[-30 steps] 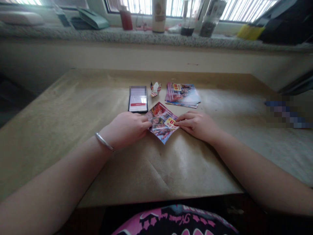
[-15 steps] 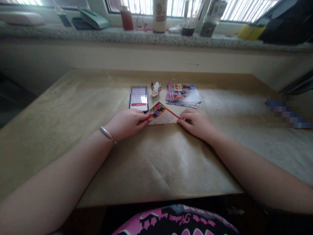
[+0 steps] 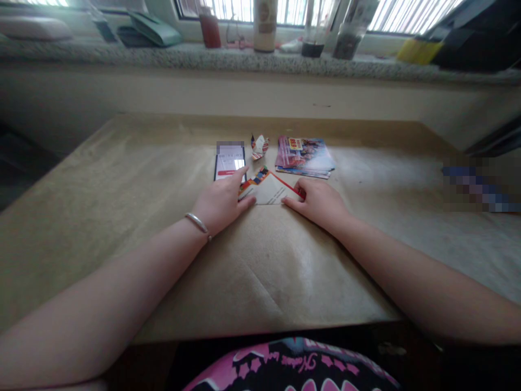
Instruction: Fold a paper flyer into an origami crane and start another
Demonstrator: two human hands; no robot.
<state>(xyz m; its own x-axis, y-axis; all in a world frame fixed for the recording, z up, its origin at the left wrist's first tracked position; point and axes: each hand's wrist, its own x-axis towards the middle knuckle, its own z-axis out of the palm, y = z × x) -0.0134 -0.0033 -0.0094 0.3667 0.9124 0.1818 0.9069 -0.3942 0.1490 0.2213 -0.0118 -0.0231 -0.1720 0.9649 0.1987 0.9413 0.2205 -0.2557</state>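
A folded sheet of printed paper (image 3: pixel 266 190) lies on the table between my hands, its peak pointing away from me. Its pale side faces up, with a red edge and a colourful strip along the upper left. My left hand (image 3: pixel 222 198), a silver bangle on its wrist, is at the left corner; the index finger stretches forward and the thumb rests on the paper, well apart. At the right corner, my right hand (image 3: pixel 319 201) has its fingers curled round the paper, thumb on the near edge. The fingers cover both corners.
Behind the paper are a phone (image 3: pixel 230 160), partly covered by my left hand, a small folded paper piece (image 3: pixel 259 146) and a stack of printed sheets (image 3: pixel 305 155). Bottles and jars line the stone windowsill (image 3: pixel 236 58). A blurred blue item (image 3: pixel 480 190) lies at the right.
My left hand has slid inward and loosened its pinch, its index finger now extended. The right thumb has moved inward along the near edge. More of the paper's pale side shows.
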